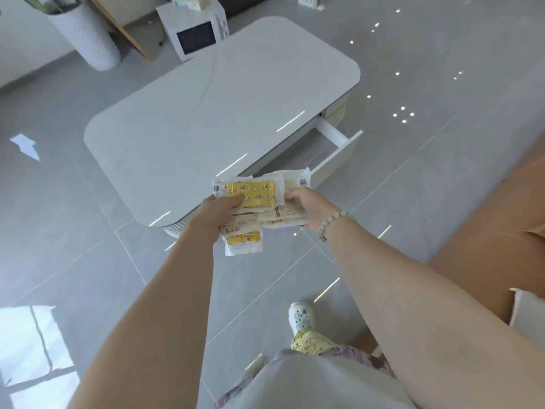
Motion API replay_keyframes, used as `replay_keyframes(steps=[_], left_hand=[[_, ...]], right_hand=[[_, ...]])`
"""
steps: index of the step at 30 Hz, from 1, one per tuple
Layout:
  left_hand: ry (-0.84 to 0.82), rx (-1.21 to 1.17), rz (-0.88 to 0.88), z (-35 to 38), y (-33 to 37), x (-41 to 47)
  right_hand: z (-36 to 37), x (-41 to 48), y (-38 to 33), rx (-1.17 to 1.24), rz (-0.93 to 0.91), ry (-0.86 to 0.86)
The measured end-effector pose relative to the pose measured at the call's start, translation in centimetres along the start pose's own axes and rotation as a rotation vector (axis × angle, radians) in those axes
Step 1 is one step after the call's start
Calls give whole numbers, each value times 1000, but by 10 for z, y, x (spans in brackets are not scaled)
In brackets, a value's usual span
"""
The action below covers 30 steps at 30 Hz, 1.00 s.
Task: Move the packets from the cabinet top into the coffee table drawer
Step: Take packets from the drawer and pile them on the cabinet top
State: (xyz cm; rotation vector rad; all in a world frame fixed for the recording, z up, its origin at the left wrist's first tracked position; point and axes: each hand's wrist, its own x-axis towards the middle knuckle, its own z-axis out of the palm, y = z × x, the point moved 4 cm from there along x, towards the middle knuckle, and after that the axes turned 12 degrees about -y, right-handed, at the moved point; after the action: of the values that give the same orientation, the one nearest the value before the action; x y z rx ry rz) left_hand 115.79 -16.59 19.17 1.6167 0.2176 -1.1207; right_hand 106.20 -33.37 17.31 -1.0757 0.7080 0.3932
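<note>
Between the two hands, held out over the floor just short of the table, sits a loose stack of packets [253, 202]: flat plastic sachets, some with a yellow printed panel, others pale with barcodes. They look light and floppy, with slick film skins that will slide over one another, so the risk is a packet slipping out of the bundle, not weight. One sachet already hangs below the rest near the left wrist. The sound place to hold is across the broad faces with the thumb on top and fingers beneath, squeezing the pile flat; edge seams are too thin and limp to pinch a whole stack by.

The left hand [218, 211] grips the yellow-fronted group, thumb pressed across its face. The right hand [306, 208], with a bead bracelet [333, 221] at the wrist, curls round the paler group from the side; how many packets each holds is hard to count, as they overlap.

Beyond them the white table [206, 122] stands with its drawer [330, 152] pulled open on the right side, something pale possibly lying inside. A tan sofa [501, 231] flanks the right, and a white ribbed vase [85, 36] stands far left.
</note>
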Motion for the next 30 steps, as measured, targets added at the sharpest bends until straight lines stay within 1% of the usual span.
replay_keyframes(steps=[3,9,14,24,30], left_hand=[[-5,-6,-12,12,14,20],[-36,34,-38,34,36,56],[-59,68,-56,48,55,92],[-91,52,-128,40,127,183],[-112,33,-165,49,151,241]], right_hand=[[-18,16,-15,26,-14,-21],[-50,35,-30,93,0,32],[-72,58,-44,98,3,79],[-91,138,-115,67,65,140],[-118,179,-143,106,105,161]])
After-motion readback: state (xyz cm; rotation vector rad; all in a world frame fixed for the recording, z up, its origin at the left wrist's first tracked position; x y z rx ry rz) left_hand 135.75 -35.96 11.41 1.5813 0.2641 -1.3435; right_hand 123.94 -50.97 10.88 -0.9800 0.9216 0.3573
